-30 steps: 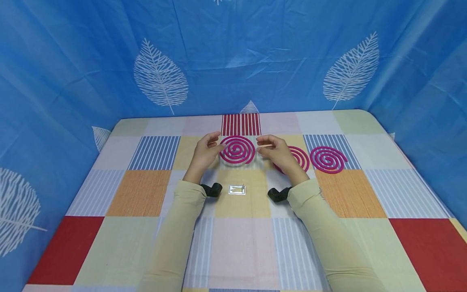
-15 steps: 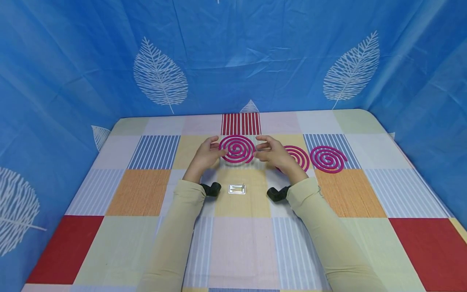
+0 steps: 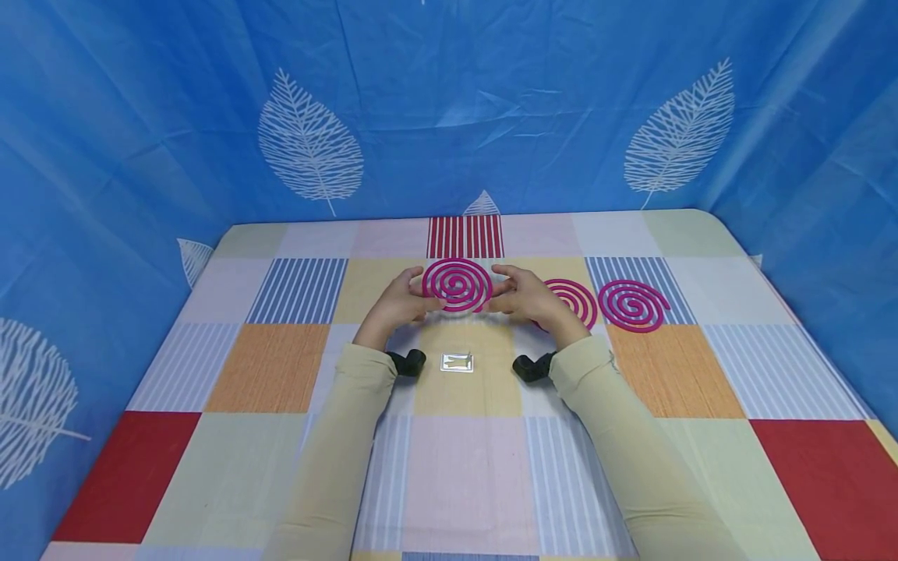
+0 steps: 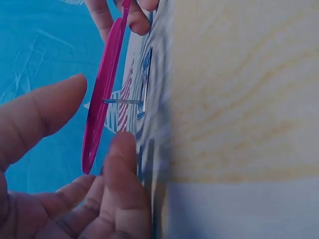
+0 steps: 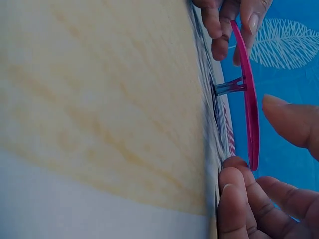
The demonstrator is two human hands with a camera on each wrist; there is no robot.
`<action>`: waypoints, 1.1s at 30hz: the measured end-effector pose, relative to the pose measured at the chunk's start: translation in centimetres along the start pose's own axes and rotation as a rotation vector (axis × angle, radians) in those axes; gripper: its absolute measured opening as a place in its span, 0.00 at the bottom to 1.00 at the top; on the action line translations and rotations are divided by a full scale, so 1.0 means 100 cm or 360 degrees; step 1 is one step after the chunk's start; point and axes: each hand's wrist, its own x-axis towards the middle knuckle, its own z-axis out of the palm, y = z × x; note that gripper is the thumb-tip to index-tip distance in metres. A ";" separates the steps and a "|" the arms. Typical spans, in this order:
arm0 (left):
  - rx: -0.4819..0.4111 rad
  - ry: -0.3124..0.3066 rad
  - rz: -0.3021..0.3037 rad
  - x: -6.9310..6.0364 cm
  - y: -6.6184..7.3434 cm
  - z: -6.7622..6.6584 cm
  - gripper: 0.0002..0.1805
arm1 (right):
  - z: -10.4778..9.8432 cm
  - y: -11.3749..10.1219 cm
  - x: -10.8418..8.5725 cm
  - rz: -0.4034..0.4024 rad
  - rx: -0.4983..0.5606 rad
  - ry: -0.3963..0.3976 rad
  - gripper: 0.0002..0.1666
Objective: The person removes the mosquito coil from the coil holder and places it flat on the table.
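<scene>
A magenta mosquito coil (image 3: 457, 282) sits raised off the table on a thin metal stand (image 5: 230, 87), slightly tilted in both wrist views. At its left edge is my left hand (image 3: 400, 302), thumb above the coil and fingers lower down beside its rim. My right hand (image 3: 525, 294) is at the opposite edge in a similar pose. Gaps show between each thumb and the coil in the wrist views; whether any fingertip touches the rim I cannot tell. The left wrist view shows the coil (image 4: 102, 99) nearly edge-on.
Two more magenta coils lie to the right: one (image 3: 577, 300) partly covered by my right hand, the other (image 3: 633, 306) fully visible. A flat metal stand (image 3: 457, 362) lies between my wrists. Blue curtain (image 3: 491, 109) surrounds the patchwork-covered table (image 3: 463, 483).
Both hands have moved slightly inward, bringing their fingers closer to and under the raised coil. The other coils and the flat metal stand have stayed put.
</scene>
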 end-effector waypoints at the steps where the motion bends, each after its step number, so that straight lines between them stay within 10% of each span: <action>1: 0.0006 0.0001 -0.0002 0.000 0.000 0.000 0.49 | 0.000 0.000 0.000 0.0008 0.0003 -0.0006 0.50; 33: 0.0081 0.0033 -0.0005 -0.001 0.001 -0.002 0.45 | 0.002 -0.005 0.002 -0.0014 0.0012 0.0041 0.47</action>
